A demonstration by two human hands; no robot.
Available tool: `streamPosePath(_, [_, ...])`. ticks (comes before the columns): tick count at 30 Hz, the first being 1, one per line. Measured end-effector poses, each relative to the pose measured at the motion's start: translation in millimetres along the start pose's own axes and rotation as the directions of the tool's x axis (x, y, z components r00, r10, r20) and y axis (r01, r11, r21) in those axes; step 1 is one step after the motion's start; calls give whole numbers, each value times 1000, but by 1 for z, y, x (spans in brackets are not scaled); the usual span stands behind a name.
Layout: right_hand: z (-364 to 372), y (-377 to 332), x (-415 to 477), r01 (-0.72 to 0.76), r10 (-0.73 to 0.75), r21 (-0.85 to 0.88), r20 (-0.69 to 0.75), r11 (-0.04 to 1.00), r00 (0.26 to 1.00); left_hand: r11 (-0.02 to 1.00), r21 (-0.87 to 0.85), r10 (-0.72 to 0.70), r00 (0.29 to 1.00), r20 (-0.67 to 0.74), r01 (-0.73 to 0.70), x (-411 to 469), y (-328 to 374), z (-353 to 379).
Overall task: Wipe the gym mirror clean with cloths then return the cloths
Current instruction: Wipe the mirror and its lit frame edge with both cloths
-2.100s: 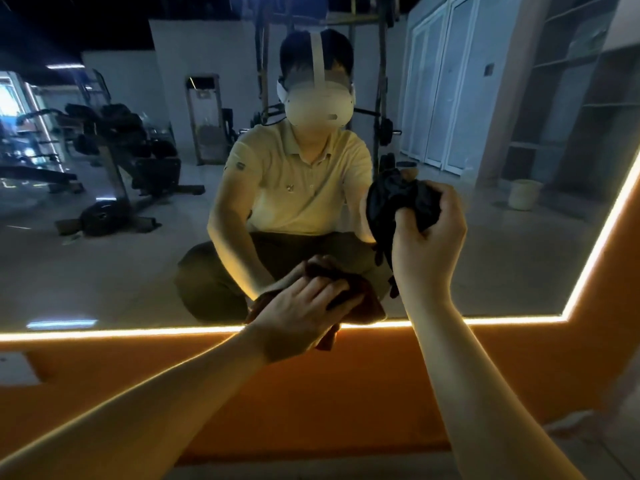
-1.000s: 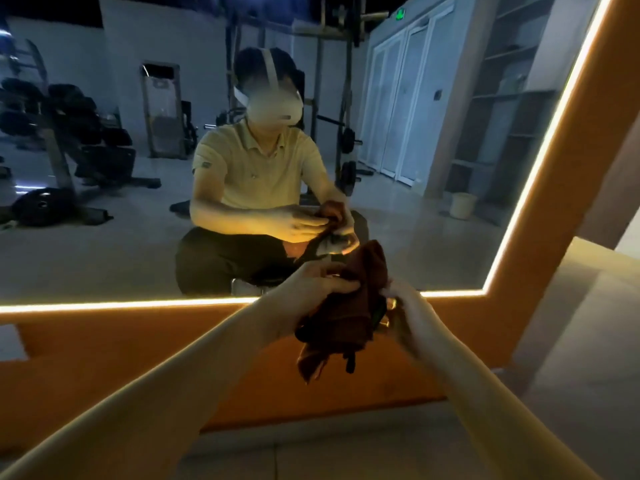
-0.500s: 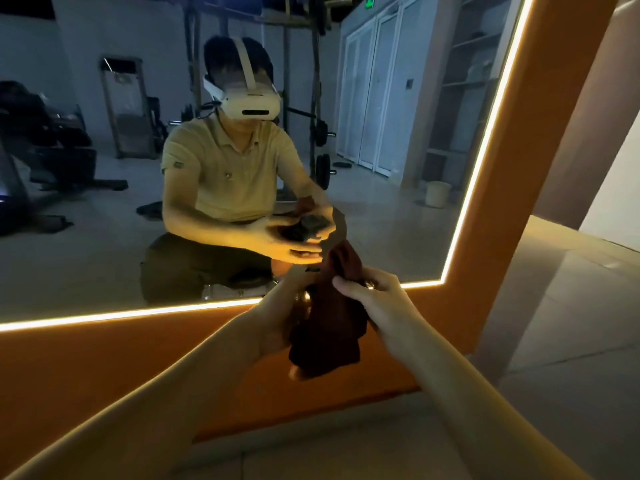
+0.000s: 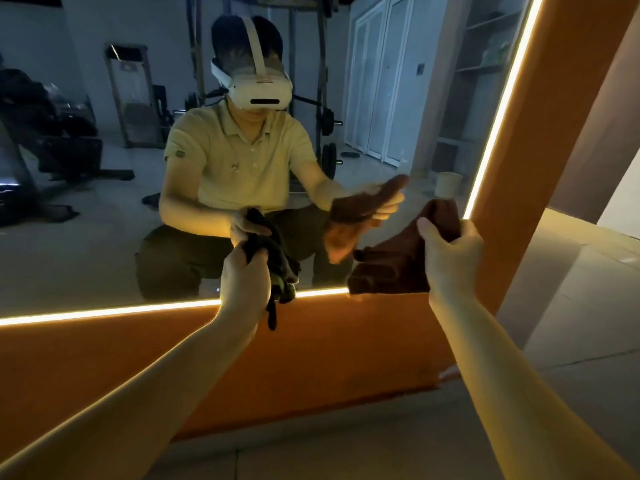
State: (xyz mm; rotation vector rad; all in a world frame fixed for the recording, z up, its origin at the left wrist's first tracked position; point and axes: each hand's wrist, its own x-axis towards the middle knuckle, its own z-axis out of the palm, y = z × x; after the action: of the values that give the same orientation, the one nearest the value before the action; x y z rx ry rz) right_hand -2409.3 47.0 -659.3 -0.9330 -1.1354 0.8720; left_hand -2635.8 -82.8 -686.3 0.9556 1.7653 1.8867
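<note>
Brown cloth (image 4: pixel 391 268): at the mirror's (image 4: pixel 86 220) lower right corner. Its long axis slants from upper right to lower left, with the loose end pointing down-left over the bottom edge. The right hand (image 4: pixel 450 261) grips its upper end, thumb in front. Contact with the glass cannot be confirmed.

Black cloth (image 4: pixel 280 275): bunched at the middle of the bottom edge, its long axis near vertical. A tail points down across the light strip (image 4: pixel 104 311). The left hand (image 4: pixel 244 282) is clenched round it.

An orange panel (image 4: pixel 329 358) frames the mirror below and to the right.
</note>
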Motion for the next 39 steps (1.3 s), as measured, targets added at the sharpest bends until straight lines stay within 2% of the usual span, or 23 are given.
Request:
streamPosePath(2, [14, 7, 11, 84, -98, -132, -104, 988, 990, 996, -8, 88, 993, -83, -89, 4, 1, -15])
streamPosePath(4, [37, 13, 13, 133, -168, -233, -137, 963, 976, 986, -5, 165, 975, -152, -167, 11, 2, -32])
streamPosePath(7, [76, 26, -6, 162, -194, -221, -132, 962, 972, 969, 49, 249, 944, -219, -244, 23, 0, -60])
streamPosePath(9, [104, 30, -29, 282, -306, -222, -82, 934, 949, 958, 100, 286, 927, -244, -270, 29, -1, -78])
streamPosePath(14, [157, 36, -82, 551, -523, -189, 176, 813, 834, 925, 170, 377, 886, -270, -341, 35, 1, -110])
streamPosePath(16, [172, 43, -105, 670, -597, -148, 344, 728, 725, 922, 169, 384, 873, -299, -348, 37, 2, -113])
streamPosePath(19, [185, 61, -138, 831, -597, -51, 671, 554, 439, 905, 216, 419, 860, -291, -368, 35, 0, -110])
streamPosePath(20, [186, 66, -141, 881, -580, -48, 736, 470, 350, 891, 253, 440, 856, -273, -377, 32, -2, -108])
streamPosePath(22, [180, 71, -126, 959, -624, -72, 745, 275, 235, 862, 303, 476, 854, -209, -407, 30, -5, -106])
streamPosePath(23, [173, 71, -113, 976, -673, -108, 709, 192, 210, 842, 329, 500, 848, -177, -428, 30, -7, -106])
streamPosePath(25, [155, 67, -78, 968, -767, -229, 602, 101, 222, 783, 406, 559, 819, -129, -471, 31, -8, -107])
streamPosePath(27, [136, 56, -43, 914, -801, -383, 502, 134, 328, 733, 456, 601, 795, -88, -504, 31, -8, -108])
streamPosePath(30, [130, 32, -15, 776, -813, -547, 267, 314, 517, 741, 404, 606, 793, -59, -536, 26, -5, -109])
streamPosePath(33, [157, 17, -31, 716, -790, -502, 100, 484, 605, 789, 345, 572, 813, -112, -508, 26, 1, -112])
streamPosePath(34, [168, 18, -44, 727, -785, -464, 100, 507, 611, 800, 331, 565, 814, -136, -501, 26, 2, -112])
streamPosePath(36, [187, 33, -78, 794, -794, -386, 209, 470, 571, 821, 280, 551, 819, -159, -497, 26, 3, -113])
streamPosePath(38, [196, 58, -112, 877, -798, -328, 385, 352, 464, 829, 292, 534, 831, -154, -478, 27, 1, -114])
streamPosePath(39, [194, 70, -122, 917, -792, -291, 473, 274, 387, 836, 315, 513, 844, -158, -449, 28, -1, -113])
